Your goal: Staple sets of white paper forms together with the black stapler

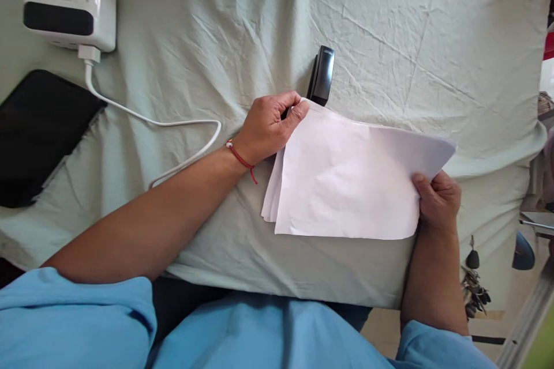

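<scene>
Several white paper sheets (346,179) lie stacked on our tabletop (389,40), which is draped in a pale green cloth, and we hold them at two corners. Our left hand (268,127) pinches the far left corner, its fingers (298,112) closed on the paper just beside a black stapler (321,74). Our right hand (437,202) grips the near right corner, thumb on top. Farther left sit a white device (69,0), its white cable (173,122) and a dark tablet (38,132).
</scene>
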A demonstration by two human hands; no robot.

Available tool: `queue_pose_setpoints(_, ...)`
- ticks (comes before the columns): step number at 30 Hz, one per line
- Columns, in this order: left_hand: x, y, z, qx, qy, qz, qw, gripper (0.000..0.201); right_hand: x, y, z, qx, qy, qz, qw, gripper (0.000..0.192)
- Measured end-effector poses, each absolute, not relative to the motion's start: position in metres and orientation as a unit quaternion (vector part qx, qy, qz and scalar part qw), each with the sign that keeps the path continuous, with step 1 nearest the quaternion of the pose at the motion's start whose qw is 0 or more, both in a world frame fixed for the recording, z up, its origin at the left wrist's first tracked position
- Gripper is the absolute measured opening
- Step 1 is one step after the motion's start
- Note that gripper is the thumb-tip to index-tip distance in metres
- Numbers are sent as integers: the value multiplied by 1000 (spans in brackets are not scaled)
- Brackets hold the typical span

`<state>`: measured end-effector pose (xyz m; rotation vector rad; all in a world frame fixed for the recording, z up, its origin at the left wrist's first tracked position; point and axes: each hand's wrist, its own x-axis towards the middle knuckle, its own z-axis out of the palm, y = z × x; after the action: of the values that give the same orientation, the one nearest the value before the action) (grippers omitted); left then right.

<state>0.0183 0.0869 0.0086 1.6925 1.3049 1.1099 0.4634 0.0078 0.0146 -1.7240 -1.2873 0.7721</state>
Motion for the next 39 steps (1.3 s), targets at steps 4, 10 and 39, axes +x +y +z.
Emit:
queue_pose_setpoints(4,19,86,9,637,514,444,364,24,463,7,16,-695,-514,298,406,56)
queue_pose_setpoints(10,18,86,5,625,507,475,355,26,462,8,17,-702,-510,307,391,58)
queue_pose_setpoints(39,18,83,16,662,482,413,399,35,418,15,37,-710,-408,292,495,55)
